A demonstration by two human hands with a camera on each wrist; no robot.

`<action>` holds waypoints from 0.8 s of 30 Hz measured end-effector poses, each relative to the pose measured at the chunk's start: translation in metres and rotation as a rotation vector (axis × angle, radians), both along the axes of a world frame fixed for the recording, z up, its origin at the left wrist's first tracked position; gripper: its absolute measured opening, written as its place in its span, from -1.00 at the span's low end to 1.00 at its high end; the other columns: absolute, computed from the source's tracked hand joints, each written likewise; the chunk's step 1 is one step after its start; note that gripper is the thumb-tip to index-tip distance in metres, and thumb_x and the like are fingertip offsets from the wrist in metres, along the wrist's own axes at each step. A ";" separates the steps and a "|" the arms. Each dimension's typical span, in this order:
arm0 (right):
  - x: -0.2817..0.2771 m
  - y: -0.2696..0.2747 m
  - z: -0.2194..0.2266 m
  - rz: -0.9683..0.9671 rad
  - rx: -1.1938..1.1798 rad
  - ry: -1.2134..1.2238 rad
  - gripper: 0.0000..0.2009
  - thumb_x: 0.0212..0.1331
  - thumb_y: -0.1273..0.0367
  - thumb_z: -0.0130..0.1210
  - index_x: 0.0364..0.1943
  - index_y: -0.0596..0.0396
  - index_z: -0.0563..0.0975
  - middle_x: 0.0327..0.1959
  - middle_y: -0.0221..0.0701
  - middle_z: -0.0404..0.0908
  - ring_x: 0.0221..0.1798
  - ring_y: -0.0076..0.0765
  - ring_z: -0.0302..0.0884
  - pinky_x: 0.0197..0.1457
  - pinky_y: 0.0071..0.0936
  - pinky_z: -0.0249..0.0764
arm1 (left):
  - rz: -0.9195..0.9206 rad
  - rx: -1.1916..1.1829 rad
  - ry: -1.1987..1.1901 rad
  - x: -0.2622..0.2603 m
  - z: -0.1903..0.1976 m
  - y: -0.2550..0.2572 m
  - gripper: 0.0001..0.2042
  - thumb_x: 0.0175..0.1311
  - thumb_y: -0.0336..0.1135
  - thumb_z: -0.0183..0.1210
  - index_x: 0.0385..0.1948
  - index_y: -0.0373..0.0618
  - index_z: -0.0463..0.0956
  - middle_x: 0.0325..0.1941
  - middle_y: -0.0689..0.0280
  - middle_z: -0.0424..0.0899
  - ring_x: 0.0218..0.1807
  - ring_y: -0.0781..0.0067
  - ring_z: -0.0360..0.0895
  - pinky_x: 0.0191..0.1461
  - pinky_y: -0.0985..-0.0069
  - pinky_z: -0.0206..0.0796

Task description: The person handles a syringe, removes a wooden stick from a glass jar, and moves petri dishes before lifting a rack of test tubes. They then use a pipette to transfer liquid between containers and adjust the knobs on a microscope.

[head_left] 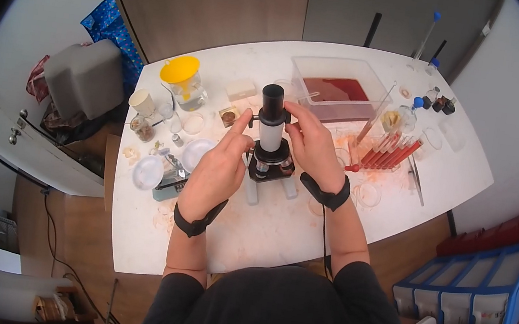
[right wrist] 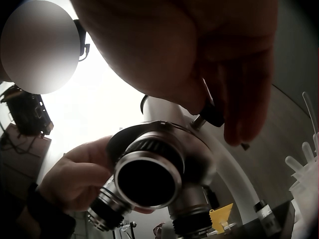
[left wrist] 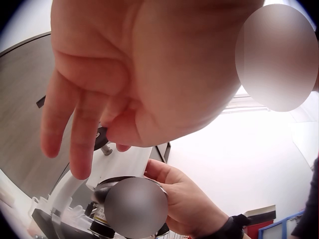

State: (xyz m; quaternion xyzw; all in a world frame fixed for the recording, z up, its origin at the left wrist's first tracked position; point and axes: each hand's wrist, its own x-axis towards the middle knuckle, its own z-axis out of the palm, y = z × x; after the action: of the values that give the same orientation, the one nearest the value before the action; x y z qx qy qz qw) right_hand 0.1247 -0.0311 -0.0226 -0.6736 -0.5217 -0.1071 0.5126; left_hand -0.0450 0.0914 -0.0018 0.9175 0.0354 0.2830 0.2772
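Note:
A microscope point(head_left: 270, 138) with a white tube, black eyepiece point(head_left: 272, 100) and black base stands upright between my two hands. My left hand point(head_left: 218, 168) is at its left side; thumb and forefinger pinch a black focus knob point(left wrist: 101, 138), the other fingers extending past it. From the right, my right hand point(head_left: 316, 146) holds the opposite black knob point(right wrist: 213, 115) between thumb and fingers. Under the tube, several objective lenses show on the turret in the right wrist view, one objective point(right wrist: 105, 211) at the lower left. My hands partly hide the knobs in the head view.
Behind stands a clear plastic tub point(head_left: 338, 87) of red liquid. On the right are test tubes point(head_left: 391, 154) of red liquid and tweezers point(head_left: 415, 180). Left are a yellow funnel point(head_left: 180, 70) on a jar, a glass jar point(head_left: 142, 128) and white dishes point(head_left: 148, 172) beside a small scale.

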 end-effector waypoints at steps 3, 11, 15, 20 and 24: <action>-0.001 -0.001 0.002 0.007 -0.011 0.030 -0.65 0.17 0.56 0.06 0.07 0.18 0.45 0.04 -0.13 0.56 -0.07 0.00 0.59 -0.05 -0.29 0.54 | -0.012 -0.014 -0.030 0.001 -0.004 0.002 -0.67 0.01 -0.76 -0.13 -0.14 -0.29 0.28 0.38 -0.04 0.30 -0.11 0.11 0.64 -0.06 0.35 0.50; -0.002 0.001 0.005 -0.016 -0.024 0.024 -0.69 0.18 0.54 0.06 0.04 0.18 0.47 -0.01 -0.13 0.58 -0.09 0.01 0.59 -0.08 -0.27 0.53 | -0.027 -0.063 -0.021 0.003 -0.007 0.005 -0.61 0.02 -0.77 -0.16 -0.04 -0.32 0.25 0.39 -0.02 0.29 -0.17 0.14 0.64 -0.07 0.37 0.51; -0.001 0.001 0.007 -0.017 -0.041 0.029 -0.70 0.19 0.52 0.06 0.03 0.17 0.47 -0.03 -0.13 0.59 -0.09 0.02 0.59 -0.08 -0.25 0.52 | -0.024 -0.086 -0.040 0.004 -0.003 0.002 -0.66 0.05 -0.77 -0.15 -0.10 -0.32 0.29 0.38 -0.06 0.29 -0.20 0.11 0.64 -0.11 0.36 0.51; 0.001 0.002 0.007 -0.022 -0.056 0.027 -0.72 0.20 0.50 0.07 0.02 0.17 0.48 -0.04 -0.13 0.59 -0.09 0.03 0.58 -0.07 -0.24 0.51 | -0.032 -0.098 -0.055 0.005 -0.003 0.004 -0.65 0.07 -0.77 -0.13 -0.08 -0.30 0.30 0.39 -0.04 0.28 -0.17 0.11 0.64 -0.12 0.37 0.52; 0.001 0.001 0.009 -0.011 -0.064 0.027 -0.71 0.18 0.52 0.08 0.01 0.16 0.48 -0.04 -0.14 0.59 -0.11 0.01 0.59 -0.09 -0.26 0.52 | -0.011 -0.049 -0.061 0.004 -0.002 0.004 -0.64 0.07 -0.76 -0.13 -0.05 -0.28 0.31 0.39 0.04 0.31 -0.18 0.17 0.64 -0.11 0.43 0.52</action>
State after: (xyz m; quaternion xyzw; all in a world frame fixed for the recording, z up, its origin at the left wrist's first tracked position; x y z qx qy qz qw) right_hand 0.1257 -0.0305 -0.0139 -0.6937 -0.5142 -0.0841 0.4972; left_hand -0.0409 0.0956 -0.0040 0.9016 0.0287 0.3081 0.3023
